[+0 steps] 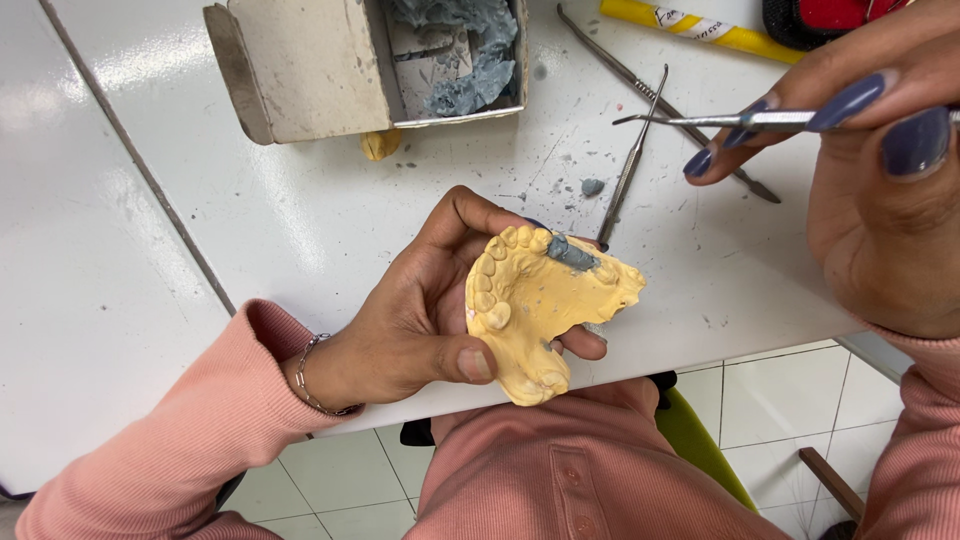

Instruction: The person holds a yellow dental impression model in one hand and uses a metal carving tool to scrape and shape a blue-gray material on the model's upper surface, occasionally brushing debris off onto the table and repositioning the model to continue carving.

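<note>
My left hand, centre frame, cradles a yellow plaster dental cast; thumb pressed on its lower edge, fingers curled behind. A grey wax lump sits on the cast's upper tooth row. My right hand, upper right, pinches a thin metal carving tool between fingertips. Open cardboard box upper centre; two more metal instruments on the white table.

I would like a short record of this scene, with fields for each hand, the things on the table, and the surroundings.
left hand: holds a yellow dental cast with a grey wax lump on its front teeth
right hand: holds a thin metal tool, tip clear of the cast
table: white, with two more metal instruments, grey crumbs, an open cardboard box of grey material, a yellow stick
surroundings: white tiled floor
</note>
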The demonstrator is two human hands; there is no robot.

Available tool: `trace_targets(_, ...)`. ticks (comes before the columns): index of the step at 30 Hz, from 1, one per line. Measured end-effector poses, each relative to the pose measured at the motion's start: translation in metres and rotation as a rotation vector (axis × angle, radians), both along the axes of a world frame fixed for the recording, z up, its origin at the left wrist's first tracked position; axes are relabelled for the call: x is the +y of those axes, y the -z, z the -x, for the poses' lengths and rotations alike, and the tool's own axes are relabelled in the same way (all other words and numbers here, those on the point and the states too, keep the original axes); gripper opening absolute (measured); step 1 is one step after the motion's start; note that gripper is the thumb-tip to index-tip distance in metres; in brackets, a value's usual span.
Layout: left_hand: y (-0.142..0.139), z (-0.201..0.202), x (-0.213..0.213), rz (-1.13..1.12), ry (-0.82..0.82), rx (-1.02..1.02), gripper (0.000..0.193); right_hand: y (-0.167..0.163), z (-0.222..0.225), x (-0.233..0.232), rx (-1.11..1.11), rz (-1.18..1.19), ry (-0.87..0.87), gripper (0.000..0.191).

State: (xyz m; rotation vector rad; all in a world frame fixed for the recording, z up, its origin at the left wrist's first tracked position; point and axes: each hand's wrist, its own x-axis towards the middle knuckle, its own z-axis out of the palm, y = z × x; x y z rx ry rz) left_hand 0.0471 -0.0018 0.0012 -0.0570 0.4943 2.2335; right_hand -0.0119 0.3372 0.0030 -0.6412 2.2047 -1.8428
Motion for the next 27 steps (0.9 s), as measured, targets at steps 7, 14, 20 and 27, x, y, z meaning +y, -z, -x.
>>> trace_targets(7,0.0,0.003,-0.002,0.102,0.037,0.019,0.085,-0.006,0.006,-0.002,0.025,-0.016,-0.05,0.032)
trace_targets(14,0.006,0.001,0.0,0.145,0.027,0.062,0.089,-0.015,0.011,-0.008,0.089,-0.038,-0.105,0.031)
trace_targets(20,0.008,-0.005,0.0,0.127,0.009,0.103,0.088,-0.017,0.011,-0.008,0.096,-0.046,-0.082,0.03)
trace_targets(27,0.006,-0.002,-0.001,0.107,0.031,0.103,0.09,0.031,-0.014,0.024,-0.084,0.153,0.295,0.046)
